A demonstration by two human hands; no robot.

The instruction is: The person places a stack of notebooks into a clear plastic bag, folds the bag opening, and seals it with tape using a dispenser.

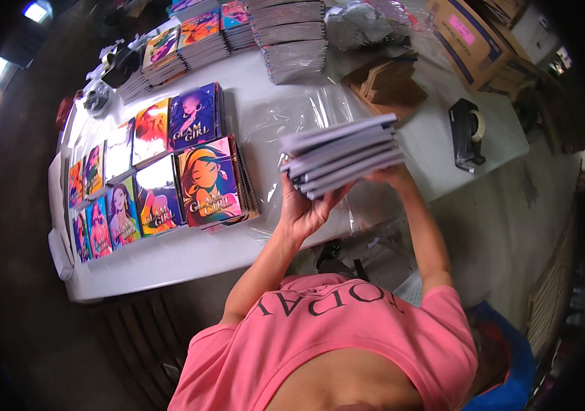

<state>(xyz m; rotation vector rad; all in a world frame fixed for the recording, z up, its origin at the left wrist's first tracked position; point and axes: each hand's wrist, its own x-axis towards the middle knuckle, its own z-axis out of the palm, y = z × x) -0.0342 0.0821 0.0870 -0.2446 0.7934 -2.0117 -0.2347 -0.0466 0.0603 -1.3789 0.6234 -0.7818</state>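
Observation:
Between my two hands I hold a stack of notebooks (344, 154), edges turned toward me and a little blurred. My left hand (307, 211) grips the stack from below at its left end, fingers wrapped under it. At the right end my right hand (394, 177) closes on the lower edge; its fingers are partly hidden by the stack. Under the stack, clear plastic film (292, 113) lies on the white table (162, 264). To the left, piles of spiral notebooks with colourful illustrated covers (209, 179) stand in two rows.
Wrapped notebook stacks (291, 51) and more notebook piles (202, 33) line the table's back. A wooden stand (390, 85) sits behind my right hand. A black tape dispenser (466, 137) is at the right edge, with a cardboard box (467, 44) beyond it.

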